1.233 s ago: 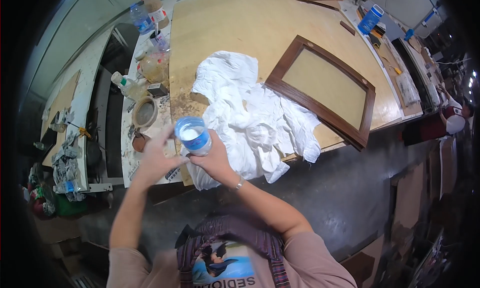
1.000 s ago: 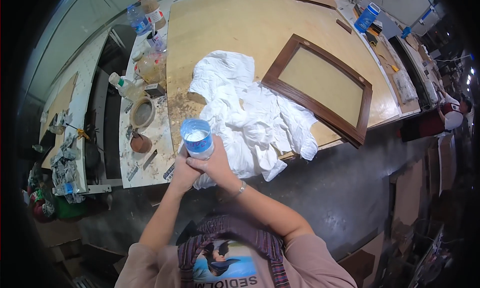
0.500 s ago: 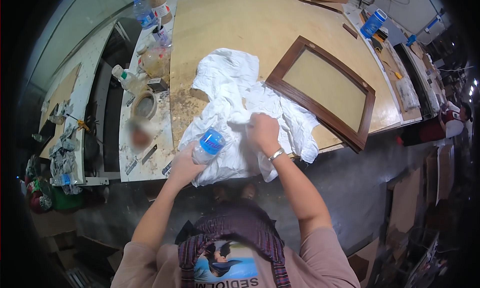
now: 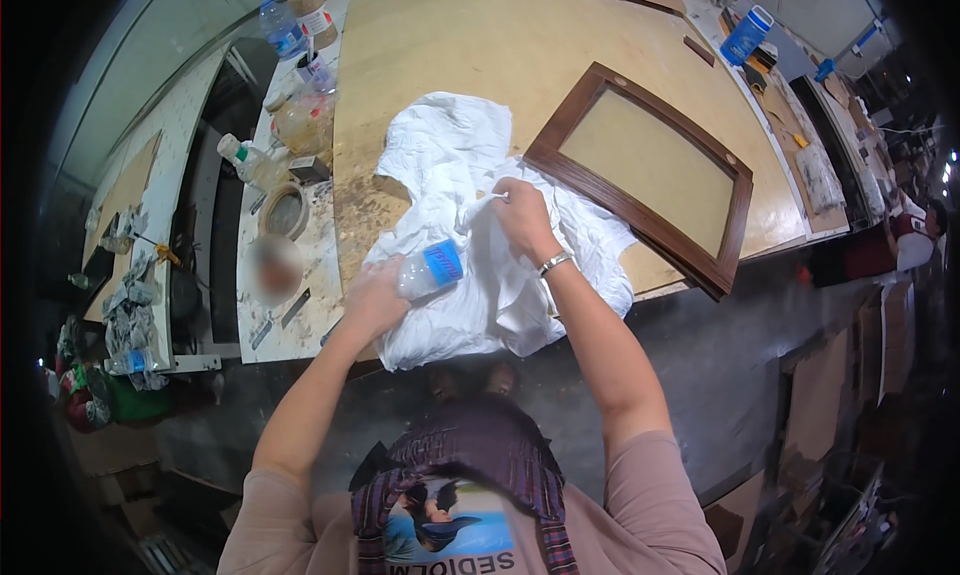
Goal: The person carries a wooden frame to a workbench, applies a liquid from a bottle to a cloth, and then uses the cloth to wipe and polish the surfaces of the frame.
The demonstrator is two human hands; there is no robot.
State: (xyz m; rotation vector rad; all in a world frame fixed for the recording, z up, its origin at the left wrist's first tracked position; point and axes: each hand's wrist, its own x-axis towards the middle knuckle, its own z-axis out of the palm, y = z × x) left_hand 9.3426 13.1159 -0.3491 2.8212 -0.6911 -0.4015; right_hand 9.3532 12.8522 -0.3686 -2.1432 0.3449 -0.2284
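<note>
- White cloth (image 4: 485, 255): thin, soft, heavily creased, irregular sprawl over the near edge of the tan board (image 4: 450, 45), with a raised fold under the right hand (image 4: 524, 220).
- Plastic cup (image 4: 430, 268): clear, smooth, rounded, blue band at one end (looks like a cut-down bottle). Tipped on its side over the cloth, banded end toward the right.
- Left hand (image 4: 375, 300): fingers curled around the clear end of the cup, holding it.
- Right hand: fingers closed in a narrow pinch on a bit of cloth; silvery band (image 4: 557, 263) at the wrist.
- Brown frame (image 4: 569, 120): wood-like, straight-barred, four-sided, lying slanted; its left corner meets the cloth. Board surface is flat, with dark stains left of the cloth.
- Left strip: ring-shaped item (image 4: 285, 189), squat jar (image 4: 300, 125), assorted bottles.
- Versus the oldest frame: cup was upright in the right hand, white stuff showing inside; now the left has it, tilted. Right hand has moved onto the cloth and lifted a fold. Frame looks unchanged.
- Hard to see: cup contents; left fingertips, partly behind the cup; whether cup rests on cloth or hangs just above (can't tell). Brownish object (image 4: 277, 270) at left is smeared by blur. Shoes half hidden; rim of the view is dark.
</note>
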